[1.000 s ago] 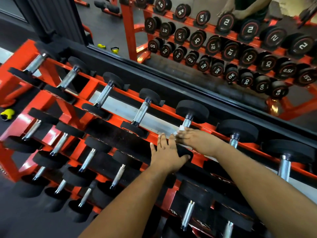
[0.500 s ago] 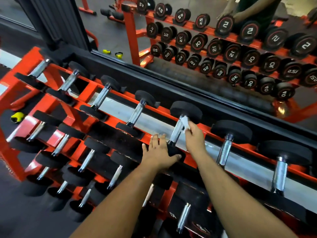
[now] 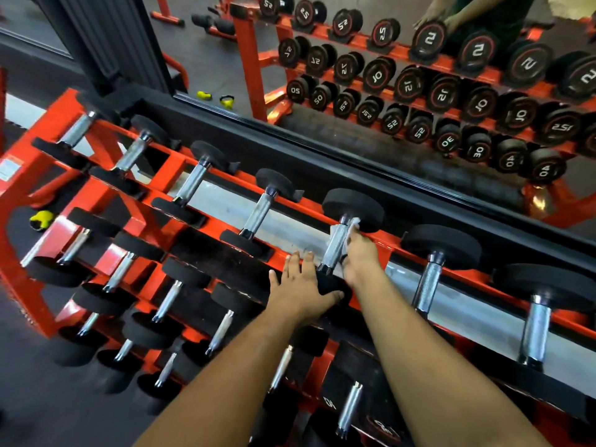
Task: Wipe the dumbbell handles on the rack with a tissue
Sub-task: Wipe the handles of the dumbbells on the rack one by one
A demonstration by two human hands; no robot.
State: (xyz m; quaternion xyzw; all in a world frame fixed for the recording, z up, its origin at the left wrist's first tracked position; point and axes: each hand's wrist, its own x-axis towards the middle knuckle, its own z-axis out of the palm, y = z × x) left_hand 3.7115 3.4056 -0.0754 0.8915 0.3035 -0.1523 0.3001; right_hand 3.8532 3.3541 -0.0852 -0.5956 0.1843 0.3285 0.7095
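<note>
An orange rack [image 3: 135,221] holds rows of black dumbbells with knurled chrome handles. On its top row, my right hand [image 3: 359,256] holds a white tissue [image 3: 353,225] against the right side of one dumbbell's handle [image 3: 335,246], fingers curled under the bar. The tissue shows near the far black head [image 3: 354,206]. My left hand [image 3: 301,285] lies with straight fingers on the near black head [image 3: 332,283] of the same dumbbell, thumb along its front edge.
More dumbbells sit left [image 3: 258,214] and right [image 3: 429,282] on the top row, with lower rows below. A wall mirror [image 3: 387,91] behind the rack reflects numbered dumbbells and a person's arms. Yellow items [image 3: 42,219] lie on the dark floor.
My right hand has slid the tissue from the near end of the handle up toward the far head. The left hand has stayed on the near head. The camera has shifted slightly.
</note>
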